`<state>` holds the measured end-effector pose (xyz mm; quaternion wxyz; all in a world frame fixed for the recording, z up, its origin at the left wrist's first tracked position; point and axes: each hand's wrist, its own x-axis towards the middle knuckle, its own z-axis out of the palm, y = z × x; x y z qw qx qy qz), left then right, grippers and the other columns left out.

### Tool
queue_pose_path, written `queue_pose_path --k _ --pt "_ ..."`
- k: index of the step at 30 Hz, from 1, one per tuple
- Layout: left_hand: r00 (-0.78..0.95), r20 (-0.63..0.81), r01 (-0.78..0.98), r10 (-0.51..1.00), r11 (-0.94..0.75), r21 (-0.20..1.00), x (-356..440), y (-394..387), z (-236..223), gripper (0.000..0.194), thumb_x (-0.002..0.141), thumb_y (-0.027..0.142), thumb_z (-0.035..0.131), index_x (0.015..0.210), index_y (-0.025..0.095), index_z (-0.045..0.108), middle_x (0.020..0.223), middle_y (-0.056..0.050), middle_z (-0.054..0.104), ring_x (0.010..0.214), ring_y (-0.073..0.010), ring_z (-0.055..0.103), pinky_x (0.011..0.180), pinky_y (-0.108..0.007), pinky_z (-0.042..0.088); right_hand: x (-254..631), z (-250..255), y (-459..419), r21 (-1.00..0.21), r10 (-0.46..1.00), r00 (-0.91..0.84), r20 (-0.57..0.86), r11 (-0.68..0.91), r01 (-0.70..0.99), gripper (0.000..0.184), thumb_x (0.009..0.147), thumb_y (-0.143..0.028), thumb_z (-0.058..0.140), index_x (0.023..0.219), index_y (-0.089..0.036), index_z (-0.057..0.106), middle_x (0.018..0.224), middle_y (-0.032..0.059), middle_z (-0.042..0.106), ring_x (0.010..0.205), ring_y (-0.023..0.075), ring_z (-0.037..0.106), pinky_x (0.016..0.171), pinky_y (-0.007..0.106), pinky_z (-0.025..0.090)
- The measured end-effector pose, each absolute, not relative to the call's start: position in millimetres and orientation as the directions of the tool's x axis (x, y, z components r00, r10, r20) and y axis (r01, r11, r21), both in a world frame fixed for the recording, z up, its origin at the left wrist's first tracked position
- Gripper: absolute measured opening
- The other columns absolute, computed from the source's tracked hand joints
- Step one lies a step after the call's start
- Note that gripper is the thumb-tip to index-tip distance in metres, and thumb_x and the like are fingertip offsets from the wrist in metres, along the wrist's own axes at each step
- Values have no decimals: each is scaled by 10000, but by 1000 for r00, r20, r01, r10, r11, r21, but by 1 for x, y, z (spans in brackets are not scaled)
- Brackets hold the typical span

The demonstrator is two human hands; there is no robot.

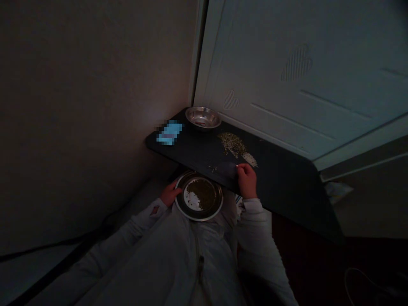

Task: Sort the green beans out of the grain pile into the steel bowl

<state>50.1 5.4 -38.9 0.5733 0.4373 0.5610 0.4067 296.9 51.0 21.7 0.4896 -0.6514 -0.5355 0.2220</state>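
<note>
My left hand (170, 194) grips the left rim of a steel bowl (218, 209), thumb over the edge. The bowl sits at my lap, against the front edge of the dark table. Inside it lie small greenish grains and a bright white patch that I cannot make out clearly. Over the table's front edge, my right hand (247, 180) pinches a thin, greyish see-through flat piece (227, 169). A few pale grains (212, 168) lie just left of that piece. Beyond the hand are a heap of mixed green and pale grains (232, 143) and a smaller white pile (250, 160).
A second steel bowl (203, 119) stands at the back corner of the dark table (287, 187). Left of it lies a blurred-out light blue object (170, 132). A wall (95, 85) borders the left side, and a white panel with heart shapes (287, 97) rises behind.
</note>
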Motion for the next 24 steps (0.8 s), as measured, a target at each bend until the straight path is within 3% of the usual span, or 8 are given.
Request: queue_pose_path --k 14,19,24 --pt "43 -269 1 962 270 963 48 7 -45 578 537 204 513 1112 171 461 1091 -19 536 949 -227 501 802 -337 396 292 28 48 -875 946 254 203 59 480 121 616 -256 429 627 -173 517 568 -31 474 560 105 420 542 214 309" --pt "39 -264 24 964 264 964 47 8 -49 539 536 210 518 1073 157 500 1025 -27 578 908 -227 523 791 -336 400 292 29 47 -870 946 256 198 49 491 124 616 -257 431 622 -170 518 551 -36 462 541 99 407 525 211 298" --pt "22 -308 57 951 306 950 48 6 -43 517 532 222 512 1040 129 526 909 -37 627 837 -228 551 755 -342 414 291 28 46 -877 980 113 163 91 472 116 610 -237 437 620 -165 527 554 -36 463 545 95 405 516 204 292"
